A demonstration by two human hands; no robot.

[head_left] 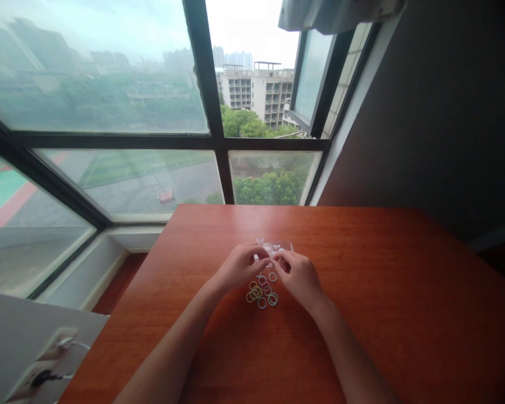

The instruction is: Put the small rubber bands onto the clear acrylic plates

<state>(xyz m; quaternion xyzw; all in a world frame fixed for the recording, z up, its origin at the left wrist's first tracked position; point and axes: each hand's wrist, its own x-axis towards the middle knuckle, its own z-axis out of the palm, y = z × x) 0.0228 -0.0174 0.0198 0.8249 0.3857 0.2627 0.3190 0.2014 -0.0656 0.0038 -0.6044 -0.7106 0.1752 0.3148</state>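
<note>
My left hand [239, 267] and my right hand [299, 276] meet over the middle of the table, thumbs and fingertips pinched close together. Whatever is between the fingertips is too small to make out. Just beyond them lies a clear plastic box [286, 246], partly hidden by the fingers. A small clear piece [260, 240] is at its left. Below the fingertips, several thin hair ties [262, 303] in yellow, pink, green and white are spread in a loose, partly overlapping group. One white hair tie [272, 277] lies near my right thumb.
The reddish-brown wooden table [382, 292] reaches up to the windows. A dark window frame [151, 140] runs behind it, with one pane [313, 73] swung open. A wall socket [42, 377] with plugs and cables is low at the left.
</note>
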